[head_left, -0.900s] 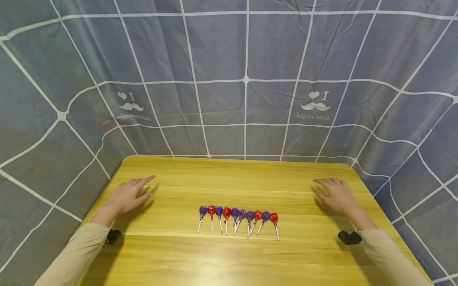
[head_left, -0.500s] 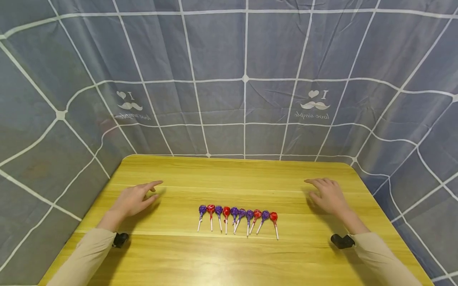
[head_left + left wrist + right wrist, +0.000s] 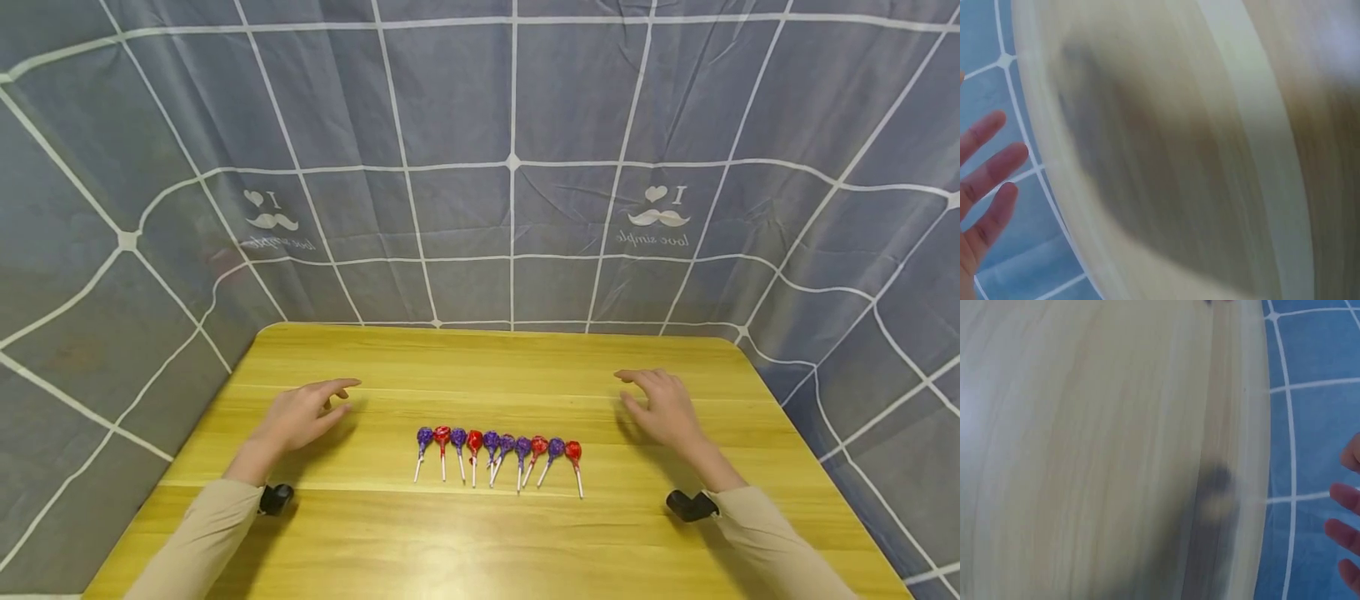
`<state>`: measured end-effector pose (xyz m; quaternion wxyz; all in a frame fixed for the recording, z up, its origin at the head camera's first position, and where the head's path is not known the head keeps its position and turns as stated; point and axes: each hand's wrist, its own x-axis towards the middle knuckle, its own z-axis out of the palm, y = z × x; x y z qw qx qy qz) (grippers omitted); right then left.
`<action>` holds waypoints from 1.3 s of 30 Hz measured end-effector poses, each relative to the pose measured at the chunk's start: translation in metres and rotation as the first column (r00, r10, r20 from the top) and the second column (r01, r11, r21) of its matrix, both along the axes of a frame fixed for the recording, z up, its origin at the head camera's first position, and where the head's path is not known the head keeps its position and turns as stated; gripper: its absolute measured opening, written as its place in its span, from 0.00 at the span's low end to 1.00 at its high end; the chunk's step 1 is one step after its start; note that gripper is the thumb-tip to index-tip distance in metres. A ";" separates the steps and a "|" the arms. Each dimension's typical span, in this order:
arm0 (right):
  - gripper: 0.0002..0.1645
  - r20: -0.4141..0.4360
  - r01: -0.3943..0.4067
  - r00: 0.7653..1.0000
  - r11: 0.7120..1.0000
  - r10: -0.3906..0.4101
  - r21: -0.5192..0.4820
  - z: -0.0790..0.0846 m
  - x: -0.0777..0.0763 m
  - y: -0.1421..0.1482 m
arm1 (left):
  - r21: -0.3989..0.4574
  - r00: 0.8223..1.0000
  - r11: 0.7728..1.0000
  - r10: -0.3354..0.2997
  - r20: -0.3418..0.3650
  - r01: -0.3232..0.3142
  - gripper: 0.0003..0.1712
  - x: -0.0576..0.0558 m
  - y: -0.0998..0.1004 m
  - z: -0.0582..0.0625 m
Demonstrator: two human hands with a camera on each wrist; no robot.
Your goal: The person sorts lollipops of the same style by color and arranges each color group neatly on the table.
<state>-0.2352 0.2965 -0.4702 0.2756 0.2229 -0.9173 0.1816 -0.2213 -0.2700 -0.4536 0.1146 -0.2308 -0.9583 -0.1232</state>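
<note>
In the head view a row of several wrapped lollipops lies side by side across the middle of the table, their white sticks toward the near edge. Some wrappers are purple, like the lollipop (image 3: 424, 437) at the left end; others are red, like the lollipop (image 3: 573, 452) at the right end. My left hand (image 3: 300, 414) hovers to the left of the row, index finger stretched out and nothing held. To the right of the row is my right hand (image 3: 663, 408), also holding nothing, its fingers relaxed and pointing inward. Neither hand touches a lollipop.
The yellow wood-grain table (image 3: 480, 542) reaches back to a grey curtain (image 3: 465, 208) with white grid lines, which also hangs at both sides. Black wrist cameras (image 3: 276, 499) sit at both cuffs. Hand shadows fall on the tabletop.
Both hands have moved inward toward the row, the left one rightward and the right one leftward. The lollipops lie as before, and the head view has shifted slightly.
</note>
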 end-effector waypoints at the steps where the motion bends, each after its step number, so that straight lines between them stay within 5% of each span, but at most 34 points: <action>1: 0.18 0.001 -0.004 1.000 1.000 0.004 -0.007 0.000 0.001 -0.002 | 0.008 1.000 1.000 0.007 0.012 -0.007 0.23 0.000 0.002 0.000; 7: 0.19 0.005 -0.026 1.000 0.999 0.026 -0.020 -0.001 0.007 -0.015 | 0.015 0.994 0.999 0.043 0.101 -0.045 0.28 0.003 0.019 0.004; 16: 0.20 0.071 -0.057 0.996 0.998 0.059 -0.029 -0.003 0.016 -0.036 | 0.055 0.997 0.998 0.006 0.071 -0.010 0.24 0.008 0.042 0.010; 39: 0.21 0.167 -0.065 0.983 0.997 0.073 -0.051 -0.010 0.031 -0.061 | 0.212 0.985 0.976 0.009 0.174 -0.046 0.19 0.015 0.072 -0.016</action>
